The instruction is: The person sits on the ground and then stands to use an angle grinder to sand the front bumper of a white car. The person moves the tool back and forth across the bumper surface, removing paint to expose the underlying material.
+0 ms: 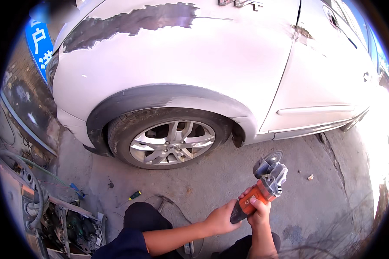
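An orange and black angle grinder (250,203) with a grey metal head is held above the concrete, to the right of the car's front wheel (173,146). My left hand (220,219) is closed around its black rear end. Higher up, my right hand (260,212) grips the orange body, its thumb lying across it. The grinder's disc (273,158) and dark guard point away from me, apart from the car. Beyond stands a white car (194,64) with a dark, ragged-edged patch (134,23) on its fender and a scraped grey wheel arch (160,93).
A screwdriver (135,195) with a yellow and black handle and a hammer-like tool (162,202) lie on the ground near my knee. A dark cable (181,210) curves beside them. At the left sits an open box of tools (80,228). A crack (333,157) runs through the concrete at right.
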### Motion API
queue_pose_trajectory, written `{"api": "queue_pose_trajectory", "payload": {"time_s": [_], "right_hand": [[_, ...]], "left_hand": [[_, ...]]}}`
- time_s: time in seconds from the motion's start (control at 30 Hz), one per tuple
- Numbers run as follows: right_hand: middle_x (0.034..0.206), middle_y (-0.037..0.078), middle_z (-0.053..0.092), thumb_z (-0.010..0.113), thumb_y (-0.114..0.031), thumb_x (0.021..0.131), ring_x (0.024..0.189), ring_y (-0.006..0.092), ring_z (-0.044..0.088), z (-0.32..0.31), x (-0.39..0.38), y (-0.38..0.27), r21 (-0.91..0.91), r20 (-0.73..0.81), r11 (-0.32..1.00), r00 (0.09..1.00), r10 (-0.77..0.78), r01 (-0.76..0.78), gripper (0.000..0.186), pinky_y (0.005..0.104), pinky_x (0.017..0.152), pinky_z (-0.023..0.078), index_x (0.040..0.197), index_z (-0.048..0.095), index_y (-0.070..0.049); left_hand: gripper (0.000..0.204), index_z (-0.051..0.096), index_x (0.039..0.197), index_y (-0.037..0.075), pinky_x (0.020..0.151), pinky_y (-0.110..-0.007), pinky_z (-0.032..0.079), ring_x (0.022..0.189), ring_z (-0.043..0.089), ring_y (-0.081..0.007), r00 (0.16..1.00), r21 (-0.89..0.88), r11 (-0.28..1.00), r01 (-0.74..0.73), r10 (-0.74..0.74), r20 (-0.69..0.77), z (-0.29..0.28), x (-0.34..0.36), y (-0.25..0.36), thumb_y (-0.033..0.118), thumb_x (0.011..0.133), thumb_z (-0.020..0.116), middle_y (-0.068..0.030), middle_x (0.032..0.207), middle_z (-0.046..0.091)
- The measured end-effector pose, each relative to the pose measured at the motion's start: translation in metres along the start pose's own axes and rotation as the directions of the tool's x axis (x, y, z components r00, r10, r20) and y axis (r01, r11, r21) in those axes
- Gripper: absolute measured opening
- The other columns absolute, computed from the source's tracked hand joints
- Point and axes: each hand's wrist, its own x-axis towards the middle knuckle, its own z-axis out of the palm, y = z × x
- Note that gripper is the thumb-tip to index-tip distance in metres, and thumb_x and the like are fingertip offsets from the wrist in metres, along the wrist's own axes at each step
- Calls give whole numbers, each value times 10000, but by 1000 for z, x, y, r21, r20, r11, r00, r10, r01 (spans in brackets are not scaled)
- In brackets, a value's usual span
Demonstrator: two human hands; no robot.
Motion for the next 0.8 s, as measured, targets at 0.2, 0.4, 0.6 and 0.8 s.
{"api": "queue_pose_trajectory", "payload": {"time_s": [0.2, 0.4, 0.6, 0.8], "right_hand": [[975, 145, 652, 730, -23, 671, 890, 279, 676, 16, -12, -5, -91, 33, 995, 999, -27, 30, 631, 418, 826, 570, 1270, 533, -10], [975, 142, 661, 735, -24, 671, 885, 267, 677, 6, -19, -8, -86, 13, 996, 1000, -9, 10, 627, 412, 821, 567, 1267, 538, -6], [963, 159, 654, 738, -90, 678, 870, 286, 685, 14, -24, -14, -144, -15, 989, 999, -37, 35, 624, 423, 792, 577, 1255, 514, -9], [960, 144, 669, 753, -13, 701, 886, 259, 687, 0, -31, -11, -120, 10, 993, 1000, -18, 19, 615, 411, 819, 569, 1279, 542, -4]], "left_hand": [[786, 440, 1361, 0, 886, -483, 557, 1039, 699, -449, 999, -49, 999, 4, -5, -40, 5, -15, -4, 322, 773, 851, -275, 1115, 682], [785, 440, 1366, 14, 864, -475, 564, 1017, 711, -435, 999, -53, 999, -6, 3, -48, 17, -19, -1, 328, 777, 854, -266, 1099, 686], [785, 439, 1368, 21, 864, -460, 566, 1015, 719, -411, 1000, -95, 995, 28, -28, -3, 8, -22, 14, 325, 780, 861, -250, 1089, 693], [792, 431, 1375, 21, 893, -464, 557, 1052, 706, -408, 1000, -130, 992, -7, 6, -11, 27, -24, -2, 323, 780, 857, -248, 1118, 689]]}}
